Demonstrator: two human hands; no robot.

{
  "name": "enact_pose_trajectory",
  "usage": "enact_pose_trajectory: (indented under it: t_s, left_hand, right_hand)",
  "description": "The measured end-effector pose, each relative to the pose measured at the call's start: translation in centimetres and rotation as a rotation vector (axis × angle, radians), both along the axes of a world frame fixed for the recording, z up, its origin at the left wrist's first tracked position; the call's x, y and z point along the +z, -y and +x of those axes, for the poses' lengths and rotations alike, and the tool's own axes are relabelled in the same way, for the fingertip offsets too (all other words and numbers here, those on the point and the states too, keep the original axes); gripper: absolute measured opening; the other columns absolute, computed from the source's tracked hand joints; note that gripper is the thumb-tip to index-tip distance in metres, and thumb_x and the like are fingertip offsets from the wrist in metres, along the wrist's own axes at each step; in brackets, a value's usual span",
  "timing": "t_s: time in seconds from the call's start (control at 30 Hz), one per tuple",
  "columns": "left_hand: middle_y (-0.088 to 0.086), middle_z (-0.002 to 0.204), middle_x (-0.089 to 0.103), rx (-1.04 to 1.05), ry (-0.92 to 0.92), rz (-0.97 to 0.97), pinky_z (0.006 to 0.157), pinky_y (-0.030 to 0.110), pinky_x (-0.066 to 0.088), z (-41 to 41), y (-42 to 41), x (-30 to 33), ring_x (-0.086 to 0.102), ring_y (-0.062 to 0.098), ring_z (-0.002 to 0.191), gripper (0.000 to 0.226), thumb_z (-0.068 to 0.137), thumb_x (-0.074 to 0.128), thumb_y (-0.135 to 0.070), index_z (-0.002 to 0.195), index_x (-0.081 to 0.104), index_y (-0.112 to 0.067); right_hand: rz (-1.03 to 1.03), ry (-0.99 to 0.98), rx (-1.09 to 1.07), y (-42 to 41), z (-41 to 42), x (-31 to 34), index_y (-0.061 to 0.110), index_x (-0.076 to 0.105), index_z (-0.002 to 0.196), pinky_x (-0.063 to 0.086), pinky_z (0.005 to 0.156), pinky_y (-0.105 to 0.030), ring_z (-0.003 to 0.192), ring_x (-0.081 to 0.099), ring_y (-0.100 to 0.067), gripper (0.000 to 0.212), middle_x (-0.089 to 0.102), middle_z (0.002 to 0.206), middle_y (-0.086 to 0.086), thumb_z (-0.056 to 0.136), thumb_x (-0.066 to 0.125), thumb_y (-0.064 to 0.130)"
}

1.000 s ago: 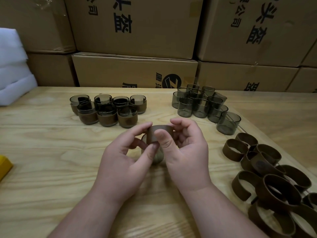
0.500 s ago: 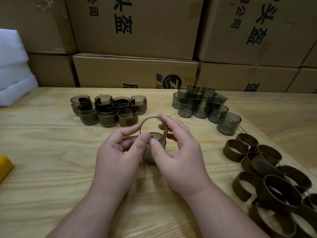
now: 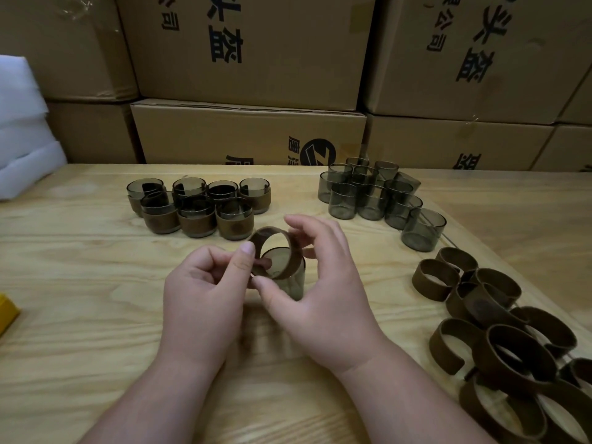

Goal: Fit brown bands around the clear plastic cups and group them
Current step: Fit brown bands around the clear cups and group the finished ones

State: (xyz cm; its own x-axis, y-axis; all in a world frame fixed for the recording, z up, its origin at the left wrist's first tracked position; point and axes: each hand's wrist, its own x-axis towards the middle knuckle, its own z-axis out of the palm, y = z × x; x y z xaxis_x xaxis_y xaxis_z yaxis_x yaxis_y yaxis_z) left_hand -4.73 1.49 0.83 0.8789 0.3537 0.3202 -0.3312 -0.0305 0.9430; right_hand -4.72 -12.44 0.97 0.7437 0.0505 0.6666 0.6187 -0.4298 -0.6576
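Observation:
A clear smoky cup stands upright on the wooden table at the centre. A brown band is tilted over its rim, its near edge low on the cup and its far edge raised. My left hand pinches the band's left side between thumb and fingers. My right hand holds the band's right side with its fingers and touches the cup's base with the thumb. Several banded cups are grouped at the back left. Several bare cups cluster at the back right. Loose brown bands are piled at the right.
Stacked cardboard boxes wall off the table's far edge. White foam sits at the far left. A yellow object pokes in at the left edge. The table's right edge runs diagonally past the loose bands.
The band, earlier wrapped flat against the cup between both hands, has been lifted and opened into a ring, and now tilts lower over the upright cup's rim.

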Motion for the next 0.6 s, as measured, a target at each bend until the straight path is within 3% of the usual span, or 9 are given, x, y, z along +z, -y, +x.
enact_pose_trajectory:
  t_s: [0.17,0.33,0.47,0.6]
  left_hand:
    - [-0.001,0.074,0.078,-0.095,0.027,-0.082,0.061,0.016,0.054,-0.1,0.12,0.17,0.071,0.008,0.064,0.008,0.095,0.064,-0.022,0.093,0.066,-0.014]
    - [-0.008,0.077,0.075,-0.18,0.038,-0.071,0.068,0.015,0.055,-0.01,-0.01,0.15,0.066,0.001,0.069,0.042,0.08,0.063,-0.039,0.118,0.069,-0.022]
    - [-0.012,0.084,0.075,-0.206,0.034,-0.133,0.07,0.017,0.056,0.52,-0.07,-0.18,0.067,0.0,0.072,0.041,0.078,0.07,-0.036,0.118,0.069,-0.025]
    - [-0.005,0.086,0.076,-0.229,-0.03,-0.172,0.076,0.026,0.06,0.75,-0.18,-0.47,0.07,0.007,0.075,0.038,0.075,0.084,-0.04,0.111,0.077,-0.029]
  right_hand:
    - [0.121,-0.007,-0.025,0.02,-0.31,0.11,0.038,0.052,0.112,0.043,0.089,-0.008,0.108,0.061,-0.006,0.052,0.061,0.109,0.02,0.071,0.083,0.039]
    - [0.223,-0.096,0.002,0.22,-0.36,0.16,0.038,0.059,0.108,0.048,0.086,-0.012,0.106,0.064,-0.005,0.037,0.067,0.106,0.021,0.077,0.077,0.047]
    - [0.22,-0.107,-0.008,0.17,-0.09,-0.02,0.045,0.063,0.113,0.056,0.092,-0.028,0.109,0.066,-0.01,0.029,0.07,0.11,0.016,0.087,0.074,0.039]
    - [0.271,-0.129,-0.018,-0.21,-0.02,-0.45,0.036,0.067,0.119,0.057,0.094,-0.036,0.111,0.067,-0.011,0.029,0.07,0.114,0.013,0.09,0.071,0.035]
